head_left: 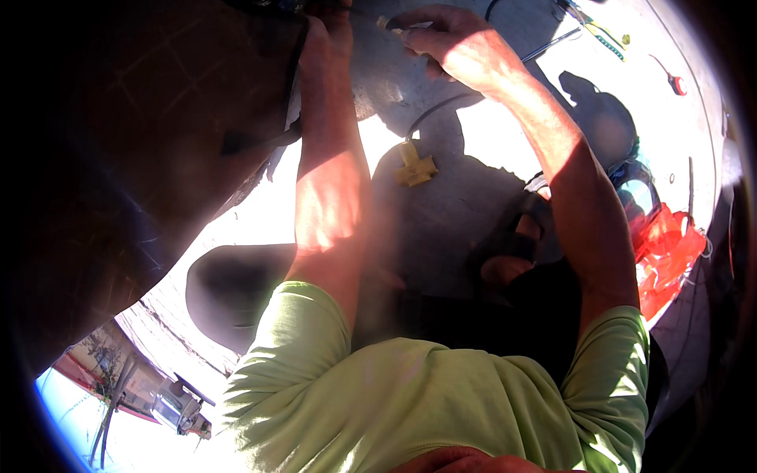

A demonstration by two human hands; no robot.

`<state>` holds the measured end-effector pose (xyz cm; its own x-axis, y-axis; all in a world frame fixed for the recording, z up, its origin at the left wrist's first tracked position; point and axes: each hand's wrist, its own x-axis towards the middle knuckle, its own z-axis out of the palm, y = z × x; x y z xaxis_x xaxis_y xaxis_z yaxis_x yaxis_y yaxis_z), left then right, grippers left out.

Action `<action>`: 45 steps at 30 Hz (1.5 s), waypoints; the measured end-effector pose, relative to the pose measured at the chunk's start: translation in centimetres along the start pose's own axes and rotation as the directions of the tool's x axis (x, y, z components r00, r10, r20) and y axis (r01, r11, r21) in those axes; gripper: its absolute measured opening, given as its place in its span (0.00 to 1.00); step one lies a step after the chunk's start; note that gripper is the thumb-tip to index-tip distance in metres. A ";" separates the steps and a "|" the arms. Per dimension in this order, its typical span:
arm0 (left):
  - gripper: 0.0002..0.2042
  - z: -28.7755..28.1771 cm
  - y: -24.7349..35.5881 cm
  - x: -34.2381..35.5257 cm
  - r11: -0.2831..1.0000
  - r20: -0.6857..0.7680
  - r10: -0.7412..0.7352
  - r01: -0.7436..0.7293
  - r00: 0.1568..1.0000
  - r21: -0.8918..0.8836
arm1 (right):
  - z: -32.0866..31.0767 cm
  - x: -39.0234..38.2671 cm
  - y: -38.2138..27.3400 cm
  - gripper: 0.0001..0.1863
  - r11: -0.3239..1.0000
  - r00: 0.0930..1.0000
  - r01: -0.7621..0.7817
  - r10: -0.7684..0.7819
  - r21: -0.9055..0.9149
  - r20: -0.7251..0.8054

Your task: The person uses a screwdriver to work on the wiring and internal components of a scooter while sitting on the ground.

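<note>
At the top edge, my left hand [330, 17] reaches up beside a dark object [268, 6]. Its fingers are cut off or in shade, so their hold cannot be told. My right hand [447, 41] is to the right of it, fingers bent and pinched together around a small pale scrap [388, 25] whose kind is unclear. Below the right hand, on the shaded ground, lies a yellow cross-shaped power outlet block [415, 165] with a dark cable [436, 109] running up from it.
A large dark panel-like mass [142, 158] fills the left side. To the right lie a red plastic bag [665, 256], a small red round item [678, 84], a thin rod [552, 44] and a yellow-and-green tool [595, 31]. Strong sun and shadow hide details.
</note>
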<state>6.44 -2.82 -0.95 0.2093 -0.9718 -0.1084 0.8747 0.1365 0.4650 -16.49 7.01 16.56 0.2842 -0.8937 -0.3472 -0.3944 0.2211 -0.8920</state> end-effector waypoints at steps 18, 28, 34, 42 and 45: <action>0.14 0.4 0.0 -0.3 0.999 -0.007 0.033 -0.033 0.999 0.032 | 0.3 -0.9 0.0 0.16 0.867 0.882 0.446 -0.468 -0.223 -0.056; 0.13 0.9 0.0 -0.4 0.999 -0.019 0.043 -0.043 0.999 0.012 | -1.6 1.4 -0.7 0.16 0.790 0.910 -0.403 0.294 0.462 0.292; 0.13 1.0 -0.2 -0.5 0.999 -0.019 0.043 -0.042 0.999 0.026 | -0.7 1.0 1.8 0.15 0.789 0.944 -0.318 0.216 0.525 0.248; 0.12 1.2 -0.1 -0.6 0.998 -0.025 0.054 -0.053 0.998 0.040 | 1.5 -0.8 1.2 0.15 0.917 0.904 0.304 -0.363 -0.258 -0.224; 0.12 1.2 -0.1 -0.7 0.998 -0.028 0.056 -0.055 0.998 0.043 | 1.3 -1.3 0.8 0.15 0.857 0.852 0.418 -0.485 -0.302 -0.197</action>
<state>5.72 -2.41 0.11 0.2702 -0.9569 -0.1065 0.8421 0.1812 0.5079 -16.07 8.87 15.97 0.2612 -0.9456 0.1938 -0.4829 -0.3018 -0.8220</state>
